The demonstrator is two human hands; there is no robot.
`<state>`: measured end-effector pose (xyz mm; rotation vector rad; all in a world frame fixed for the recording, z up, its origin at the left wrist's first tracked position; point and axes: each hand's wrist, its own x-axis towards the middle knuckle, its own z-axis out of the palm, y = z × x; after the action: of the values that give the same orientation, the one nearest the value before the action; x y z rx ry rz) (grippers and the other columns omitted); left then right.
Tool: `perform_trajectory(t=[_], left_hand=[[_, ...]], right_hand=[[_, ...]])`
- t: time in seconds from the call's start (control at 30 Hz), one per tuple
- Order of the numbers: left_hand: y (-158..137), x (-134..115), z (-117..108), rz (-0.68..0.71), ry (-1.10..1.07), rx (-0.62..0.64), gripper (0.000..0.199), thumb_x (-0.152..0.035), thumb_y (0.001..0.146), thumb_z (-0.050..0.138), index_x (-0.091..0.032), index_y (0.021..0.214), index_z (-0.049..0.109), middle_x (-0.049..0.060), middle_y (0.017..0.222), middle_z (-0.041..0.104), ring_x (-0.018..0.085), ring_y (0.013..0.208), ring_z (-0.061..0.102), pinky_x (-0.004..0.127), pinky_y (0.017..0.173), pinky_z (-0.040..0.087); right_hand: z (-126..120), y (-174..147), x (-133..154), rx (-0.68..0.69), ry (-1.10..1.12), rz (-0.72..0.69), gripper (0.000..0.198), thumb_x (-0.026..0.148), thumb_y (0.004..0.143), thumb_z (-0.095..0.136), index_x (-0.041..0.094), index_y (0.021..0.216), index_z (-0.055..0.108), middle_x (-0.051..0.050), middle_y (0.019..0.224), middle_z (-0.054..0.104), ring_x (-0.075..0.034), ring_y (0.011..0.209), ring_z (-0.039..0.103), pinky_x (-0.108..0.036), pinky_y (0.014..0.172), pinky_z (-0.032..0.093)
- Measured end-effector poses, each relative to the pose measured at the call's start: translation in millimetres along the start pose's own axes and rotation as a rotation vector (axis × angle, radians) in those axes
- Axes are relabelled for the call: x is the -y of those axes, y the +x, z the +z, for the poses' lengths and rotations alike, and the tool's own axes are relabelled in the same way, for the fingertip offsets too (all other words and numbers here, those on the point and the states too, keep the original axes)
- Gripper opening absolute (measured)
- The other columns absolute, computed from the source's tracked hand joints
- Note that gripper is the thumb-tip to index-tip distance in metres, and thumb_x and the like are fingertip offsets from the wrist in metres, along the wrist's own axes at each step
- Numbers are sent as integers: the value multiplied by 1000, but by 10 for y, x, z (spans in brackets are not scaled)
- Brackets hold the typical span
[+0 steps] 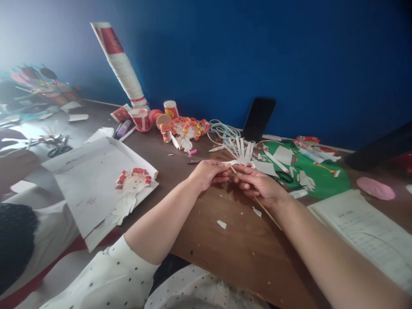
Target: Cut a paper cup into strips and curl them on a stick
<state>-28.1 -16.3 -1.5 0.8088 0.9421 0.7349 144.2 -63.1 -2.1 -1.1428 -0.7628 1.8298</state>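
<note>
Here we go, both hands at centre, and reading the clock around them! The right hand [259,184] has thumb and fingers clamped on a thin stick [268,214], which slants from the fingertips toward five o'clock, past the wrist. The left hand [210,174] meets its upper end, thumb and fingers drawn together; I can't tell whether they clamp stick or paper. Just beyond, at twelve, white paper strips [240,150] fan outward, with a coil of pale cable [225,131] behind. One o'clock: a dark phone [260,118] leans on the blue wall [206,56]. Over at three, a green sheet [334,182] carries paper scraps, black-handled scissors [285,177] near its edge. Four o'clock, an open notebook [370,231]. At nine, a little paper figure with a red-and-white fringe [133,182] lies on a big white envelope [86,184]. Ten to eleven: a tall, tilted stack of cups [125,71], and orange-fringed figures [188,128] clustered to its right. Scraps [222,224] dot the brown tabletop [231,246] at seven.
</note>
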Motion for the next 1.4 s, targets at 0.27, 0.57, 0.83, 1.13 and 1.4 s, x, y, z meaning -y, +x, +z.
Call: perform_trajectory(t=[0.27, 0.57, 0.83, 1.13, 1.4], left_hand=[[1, 16, 10, -18, 2, -50, 8, -14, 80, 66, -8, 74, 65, 7, 71, 67, 8, 55, 62, 22, 61, 55], [-18, -9, 31, -60, -77, -55, 6, -9, 81, 63, -8, 83, 69, 4, 67, 64, 7, 56, 60, 18, 59, 54], [-18, -2, 44, -126, -60, -96, 9, -9, 82, 61, -6, 77, 68, 6, 64, 65, 9, 54, 63, 18, 54, 53], [-57, -25, 120, -104, -53, -146, 12, -5, 81, 58, -6, 75, 68, 3, 57, 61, 7, 48, 56, 17, 52, 51], [-25, 4, 125, -46, -19, -197, 12, -7, 76, 62, -7, 65, 64, 1, 50, 55, 5, 43, 50, 13, 40, 38]], right_hand=[[7, 8, -35, 0, -38, 0, 40, 12, 76, 63, 21, 116, 62, -1, 75, 60, -3, 46, 41, -9, 32, 19], [36, 4, -46, -21, -67, -18, 38, 12, 73, 65, 22, 110, 68, -2, 73, 62, -4, 47, 43, -12, 32, 19], [125, 5, -95, -115, -89, -36, 33, 10, 73, 63, 20, 102, 72, -4, 75, 67, -5, 53, 53, -11, 36, 28], [106, 2, -137, -133, -184, -61, 34, 12, 79, 60, 23, 109, 70, -5, 82, 71, -8, 59, 62, -13, 40, 39], [230, -36, -77, -203, -114, 38, 15, 14, 82, 59, 15, 94, 67, -7, 85, 72, -9, 64, 66, -12, 46, 46]])
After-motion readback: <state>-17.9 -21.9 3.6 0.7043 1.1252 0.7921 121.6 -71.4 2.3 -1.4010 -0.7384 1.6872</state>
